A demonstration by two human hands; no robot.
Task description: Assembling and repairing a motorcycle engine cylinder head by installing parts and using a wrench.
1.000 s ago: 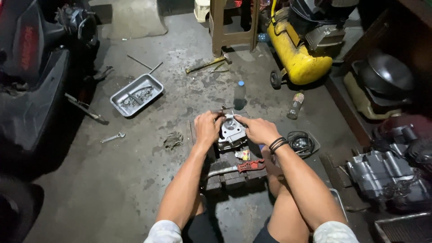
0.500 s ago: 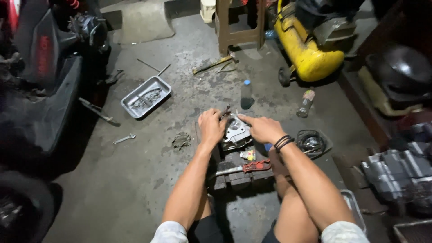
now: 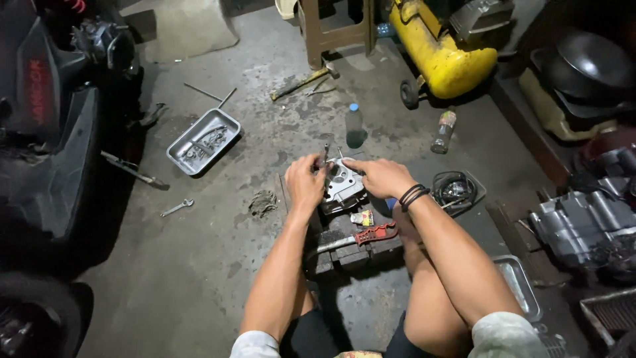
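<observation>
A grey metal engine cylinder head [image 3: 342,185] rests on a dark wooden block [image 3: 348,242] on the floor in front of me. My left hand [image 3: 305,181] grips its left side and pinches a thin metal tool that sticks up above the part. My right hand [image 3: 381,176], with dark bands on the wrist, lies over the head's right top edge. A red-handled tool [image 3: 366,235] and a small yellow packet [image 3: 362,217] sit on the block just below the head.
A metal tray [image 3: 203,140] with parts, a small spanner [image 3: 176,208] and a hammer [image 3: 305,82] lie on the concrete. A plastic bottle [image 3: 355,126], a spray can [image 3: 444,131] and a yellow compressor [image 3: 440,52] stand behind. A motorbike [image 3: 53,132] is at left, an engine block [image 3: 583,225] at right.
The view has shifted slightly. My left hand now holds a thin tool upright at the head's left edge; both hands stay on the cylinder head.
</observation>
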